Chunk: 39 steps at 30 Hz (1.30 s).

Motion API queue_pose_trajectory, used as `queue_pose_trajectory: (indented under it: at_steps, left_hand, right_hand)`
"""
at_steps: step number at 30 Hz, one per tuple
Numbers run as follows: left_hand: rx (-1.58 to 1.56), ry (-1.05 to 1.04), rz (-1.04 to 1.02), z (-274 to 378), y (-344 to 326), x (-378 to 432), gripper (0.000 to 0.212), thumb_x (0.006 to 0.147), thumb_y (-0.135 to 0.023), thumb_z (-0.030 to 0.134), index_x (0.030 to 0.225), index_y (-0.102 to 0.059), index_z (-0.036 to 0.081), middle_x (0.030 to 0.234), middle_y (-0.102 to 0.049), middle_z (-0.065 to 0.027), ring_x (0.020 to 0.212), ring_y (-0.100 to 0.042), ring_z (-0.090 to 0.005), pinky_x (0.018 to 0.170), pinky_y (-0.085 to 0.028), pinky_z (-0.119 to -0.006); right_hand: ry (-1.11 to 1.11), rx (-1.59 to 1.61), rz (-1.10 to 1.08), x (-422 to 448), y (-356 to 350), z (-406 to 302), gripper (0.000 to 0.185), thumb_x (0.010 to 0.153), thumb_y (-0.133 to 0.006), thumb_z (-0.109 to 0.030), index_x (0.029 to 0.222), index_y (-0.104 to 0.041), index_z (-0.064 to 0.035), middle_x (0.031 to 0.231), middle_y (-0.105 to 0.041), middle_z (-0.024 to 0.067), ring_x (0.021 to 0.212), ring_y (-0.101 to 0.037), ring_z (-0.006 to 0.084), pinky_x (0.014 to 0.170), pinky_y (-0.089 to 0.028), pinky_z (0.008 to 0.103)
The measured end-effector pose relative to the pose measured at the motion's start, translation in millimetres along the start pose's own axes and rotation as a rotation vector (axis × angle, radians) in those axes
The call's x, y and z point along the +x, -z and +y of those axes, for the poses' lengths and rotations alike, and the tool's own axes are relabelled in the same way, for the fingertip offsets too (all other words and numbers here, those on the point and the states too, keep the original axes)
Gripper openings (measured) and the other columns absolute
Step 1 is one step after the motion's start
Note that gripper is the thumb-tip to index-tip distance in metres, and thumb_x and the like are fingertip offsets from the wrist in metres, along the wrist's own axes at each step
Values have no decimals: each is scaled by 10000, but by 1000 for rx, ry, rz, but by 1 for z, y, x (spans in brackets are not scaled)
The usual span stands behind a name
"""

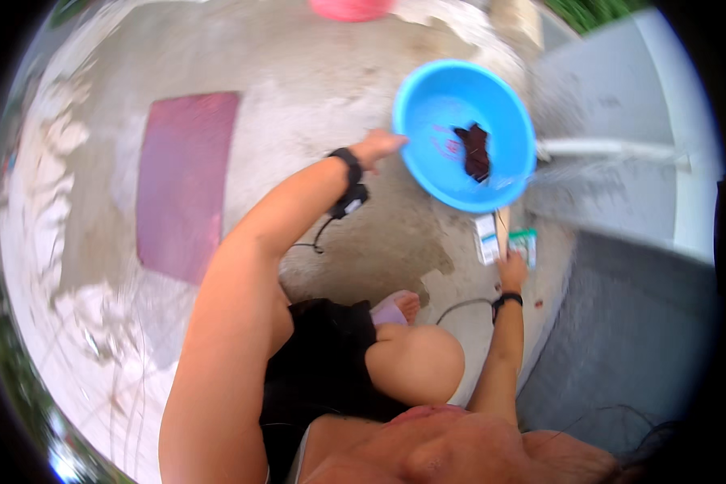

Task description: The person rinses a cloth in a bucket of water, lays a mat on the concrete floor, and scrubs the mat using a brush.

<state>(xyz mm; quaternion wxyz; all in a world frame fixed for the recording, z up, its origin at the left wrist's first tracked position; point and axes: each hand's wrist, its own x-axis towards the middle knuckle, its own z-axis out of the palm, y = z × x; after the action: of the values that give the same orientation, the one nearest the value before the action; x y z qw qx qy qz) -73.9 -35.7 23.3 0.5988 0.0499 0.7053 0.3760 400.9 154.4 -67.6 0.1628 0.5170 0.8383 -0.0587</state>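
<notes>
A round light-blue plastic basin [417,163] rests on the wet concrete, with a dark maroon cloth [477,154] inside near its right side. My left hand [380,148] reaches the basin's left rim with its fingertips; whether they grip it is unclear. Below the basin, my right hand [513,271] is closed around a flat, pale wooden piece [503,230], whose upper end meets the basin's lower rim. A white packet [486,239] lies left of the wooden piece, and a green and white packet [525,247] lies beside my right hand.
A reddish mat [184,187] lies on the floor at left. A pink container [352,7] stands at the top edge. To the right are a grey wall [605,109] and a white pipe [611,149]. Black devices with cables are strapped at both wrists.
</notes>
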Motion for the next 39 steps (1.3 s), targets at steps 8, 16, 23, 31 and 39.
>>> queue_pose_trajectory:
  at_steps: [8, 16, 23, 31, 39]
  left_hand:
    - [448, -351, 312, -26, 24, 6, 630, 716, -689, 511, 936, -715, -78, 975, -677, -323, 952, -671, -418, 826, -531, -446]
    - [193, -192, 180, -177, 194, -92, 530, 859, -667, 412, 1162, -651, -22, 1035, -682, -117, 942, -634, -198, 811, -512, -334]
    - [-81, -187, 608, -305, 247, -130, 513, 875, -665, 351, 1250, -600, 6, 1158, -660, -128, 1088, -631, -238, 897, -518, -351]
    - [518, -58, 1100, -312, 281, -111, 727, 819, -706, 378, 1403, -456, 24, 1518, -367, -197, 1426, -322, -338, 1157, -276, -493]
    - [523, 119, 1028, -341, 268, -86, 886, 850, -655, 524, 1533, -271, 111, 1620, -133, -189, 1496, -107, -388, 1105, -118, -721]
  right_hand:
    - [144, 38, 75, 11, -48, 82, 340, 796, -733, -269, 1008, -653, -16, 909, -684, 197, 844, -655, 395, 733, -508, 474]
    - [-8, 1044, -418, -114, 27, 177, 320, 839, -605, 79, 1128, -501, -11, 814, -609, 71, 645, -606, 151, 549, -509, 292]
    - [435, 576, -914, -118, 162, -242, 332, 944, -572, -162, 1256, -535, -57, 817, -529, -16, 667, -494, 88, 592, -421, 242]
    - [1382, 163, -8, -25, 61, -696, 417, 963, -541, -242, 1372, -525, -167, 1022, -653, 205, 859, -659, 409, 743, -522, 508]
    - [1221, -39, -106, -98, -4, -766, 603, 983, -503, -410, 1528, -251, -362, 846, -650, 189, 698, -680, 390, 587, -533, 511]
